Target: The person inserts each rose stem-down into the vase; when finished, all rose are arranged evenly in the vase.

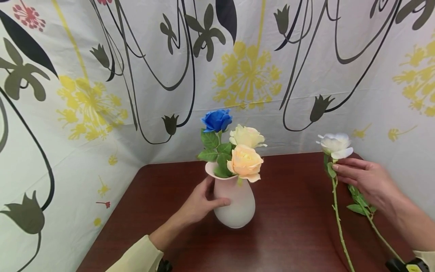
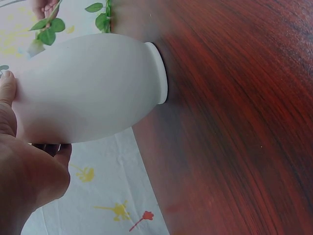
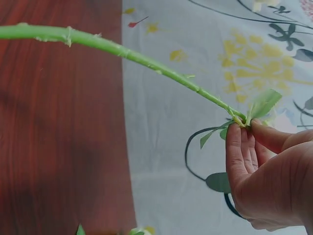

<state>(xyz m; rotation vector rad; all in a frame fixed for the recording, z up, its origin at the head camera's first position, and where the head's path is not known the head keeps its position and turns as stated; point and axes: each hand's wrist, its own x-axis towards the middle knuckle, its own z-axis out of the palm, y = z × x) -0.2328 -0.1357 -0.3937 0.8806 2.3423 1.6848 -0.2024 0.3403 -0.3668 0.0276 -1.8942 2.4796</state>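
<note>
My left hand [image 1: 204,202] holds the side of a pale vase [image 1: 234,207], its thumb across the front. The vase carries a blue rose [image 1: 216,120], a cream rose [image 1: 247,136] and a peach rose [image 1: 246,162], with green leaves at the rim. On the right, my right hand [image 1: 372,181] pinches a white flower [image 1: 334,145] just under its bloom, between thumb and fingertips. Its long green stem [image 3: 146,62] slants downward, bare along most of its length. In the left wrist view the vase's smooth body [image 2: 93,88] and base show, while its mouth is out of frame.
Another leafy green stem [image 1: 382,238] lies on the table's right side, under my right forearm; no bloom of it shows. The dark red wooden table [image 1: 289,223] ends at a patterned white cloth [image 1: 163,83] behind and at both sides.
</note>
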